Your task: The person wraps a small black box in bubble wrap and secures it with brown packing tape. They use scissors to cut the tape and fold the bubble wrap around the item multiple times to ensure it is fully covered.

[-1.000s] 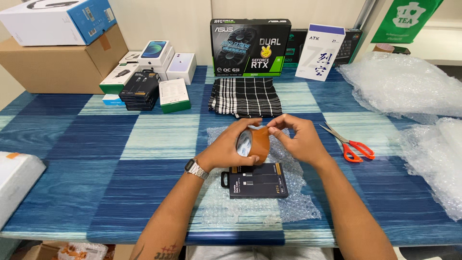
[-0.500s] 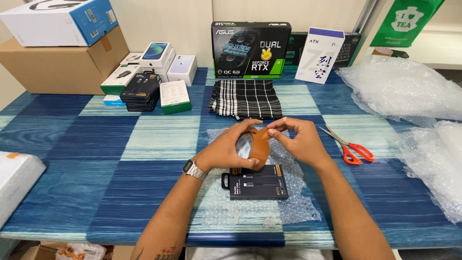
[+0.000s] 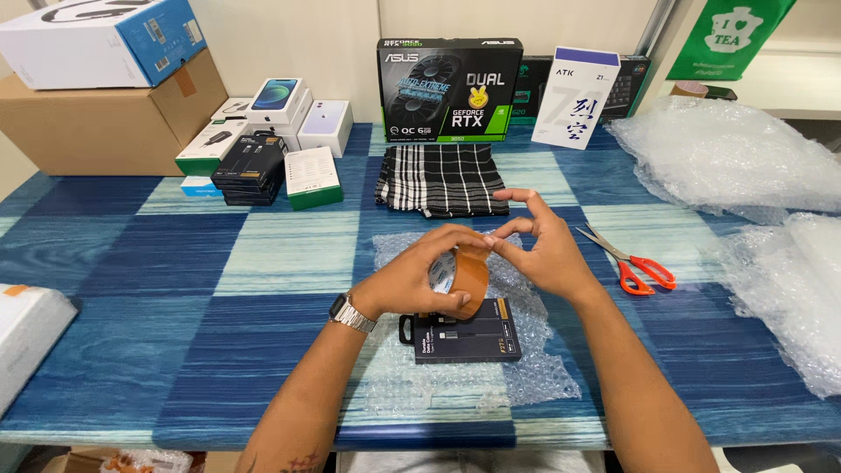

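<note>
- Tape, a brown roll [image 3: 466,278], sits upright in the left hand [image 3: 419,282], held above a sheet of bubble wrap [image 3: 455,377] spread on the blue-and-teal checked table [image 3: 219,298].
- Left hand is curled around the roll, fingers wrapped over its rim and thumb beneath, gripping it firmly; a metal wristwatch [image 3: 352,312] shows on that wrist.
- Right hand [image 3: 543,250] is half open: thumb and forefinger pinch together at the roll's upper edge, touching the tape, while the other fingers fan out loosely above.
- Just below the roll, a small flat black package [image 3: 462,333] lies on the bubble wrap.
- Red-handled scissors [image 3: 632,263] lie on the table to the right of the right hand, apart from it.
- Behind the hands rests a folded black-and-white checked cloth [image 3: 442,178]; more crumpled bubble wrap [image 3: 727,158] is heaped at the far right.
- Boxes [image 3: 280,149] of several sizes stand at the table's back left.
</note>
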